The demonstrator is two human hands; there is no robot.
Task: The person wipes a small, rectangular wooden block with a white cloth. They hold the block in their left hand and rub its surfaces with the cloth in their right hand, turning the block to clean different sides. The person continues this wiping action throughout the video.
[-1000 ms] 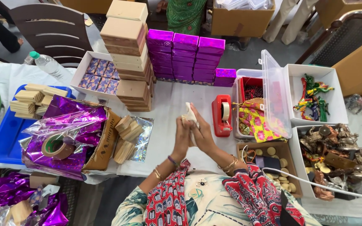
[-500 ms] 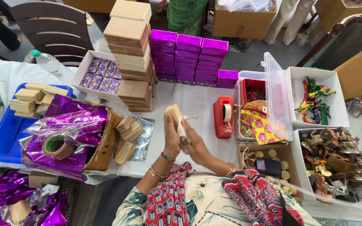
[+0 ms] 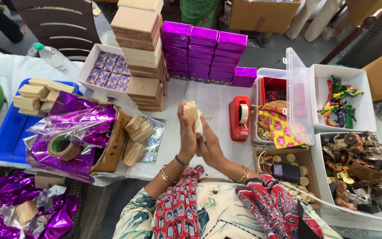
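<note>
Head view: both hands are raised above the bench (image 3: 208, 95), palms pressed toward each other with a small pale wooden block (image 3: 190, 109) clamped between them. The left hand (image 3: 186, 132) has its fingers extended upward along the block; the right hand (image 3: 209, 144) closes against it from the other side, where a white piece shows at the fingertips — what it is cannot be told. The block sits at centre, above the bench edge and just left of a red tape dispenser (image 3: 239, 118). Containers: a blue tray (image 3: 5, 141) carries wooden blocks; a white box (image 3: 87, 66) holds patterned small packets; a clear lidded tub (image 3: 299, 97) holds yellow-pink fabric and red items; a white box to the right (image 3: 363, 102) holds coloured figurines; a cardboard tray (image 3: 303, 155) holds pale discs. Behind the hands stand a stack of tan boxes (image 3: 140, 48) and rows of purple boxes (image 3: 202, 53). Purple foil (image 3: 74, 128) and a tape roll (image 3: 62, 146) lie at left.
</note>
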